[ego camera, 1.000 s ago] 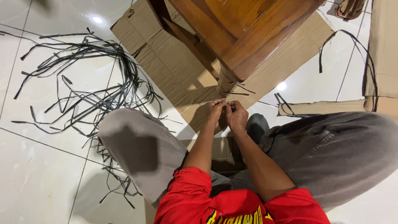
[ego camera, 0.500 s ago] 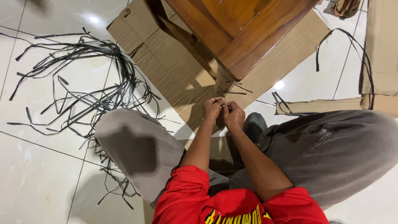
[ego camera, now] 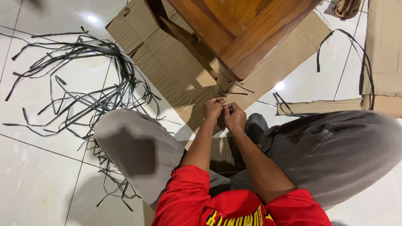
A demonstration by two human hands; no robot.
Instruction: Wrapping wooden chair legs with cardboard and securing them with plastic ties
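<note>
- The left hand [ego camera: 213, 108] and right hand [ego camera: 235, 117] meet fingertip to fingertip just below the cardboard-wrapped table leg [ego camera: 225, 83], both curled nearly closed, pinching what seems to be a thin black strap [ego camera: 234, 93]; the pinch itself is too small to make out clearly.
- Risk: the slick strap could slip from the pinch, and the wrap around the leg would loosen.
- The strap's free ends trail toward 3 o'clock from the leg; its long axis runs roughly 9 to 3.
- Loose black strips [ego camera: 83, 75] lie at 10 o'clock on the tile floor [ego camera: 33, 175].
</note>
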